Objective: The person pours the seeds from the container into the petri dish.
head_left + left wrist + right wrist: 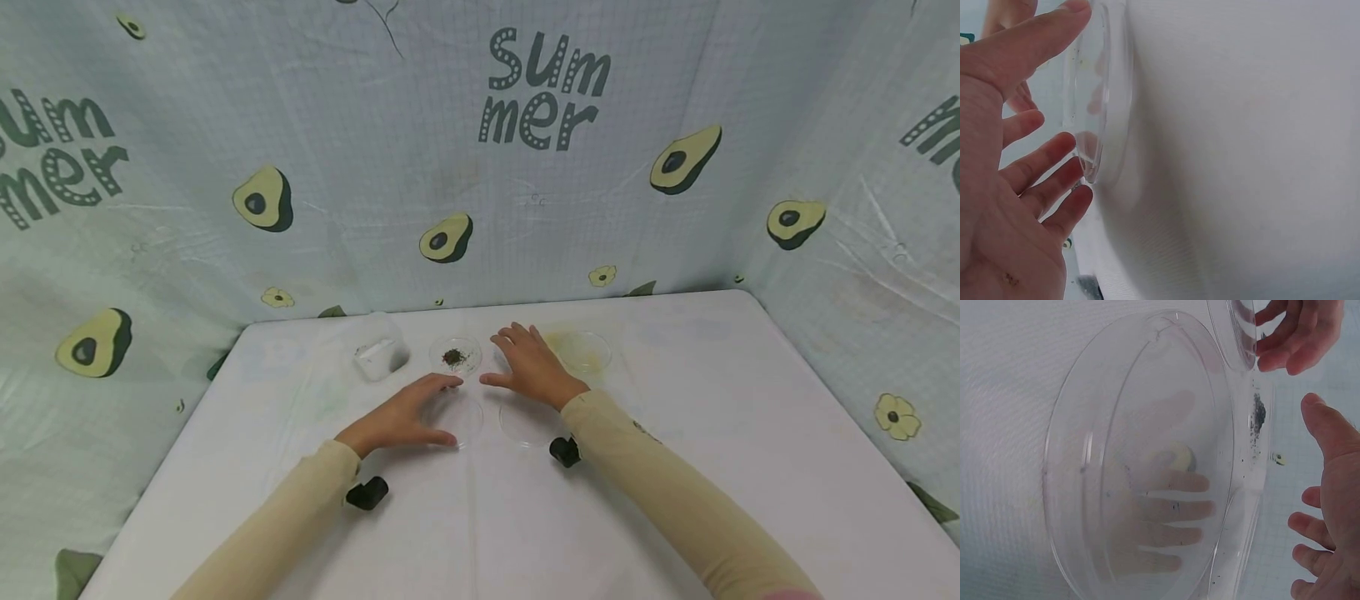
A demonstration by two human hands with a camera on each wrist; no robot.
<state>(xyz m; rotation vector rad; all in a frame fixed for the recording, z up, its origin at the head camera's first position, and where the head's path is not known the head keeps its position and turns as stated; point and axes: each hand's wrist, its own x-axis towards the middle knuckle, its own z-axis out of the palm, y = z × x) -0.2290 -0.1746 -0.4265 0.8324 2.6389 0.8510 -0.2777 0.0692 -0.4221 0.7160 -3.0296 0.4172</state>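
My left hand (408,412) reaches over the left edge of a clear petri dish (468,421), thumb and fingers spread apart. In the left wrist view, that dish's rim (1110,94) lies beside the thumb and fingertips; whether they touch it I cannot tell. My right hand (532,367) hovers with its fingers spread, holding nothing. A second clear dish (1141,456) lies below its wrist, with the hand's reflection showing in it. Between and beyond the hands is a dish (471,364) with a small pile of dark, dry bits (453,357).
Behind the right hand sits another clear dish (588,354) with yellowish contents. At the back left is a clear container (375,354) with something white in it. White cloth covers the table (675,417), and a printed curtain (360,208) hangs close behind its far edge.
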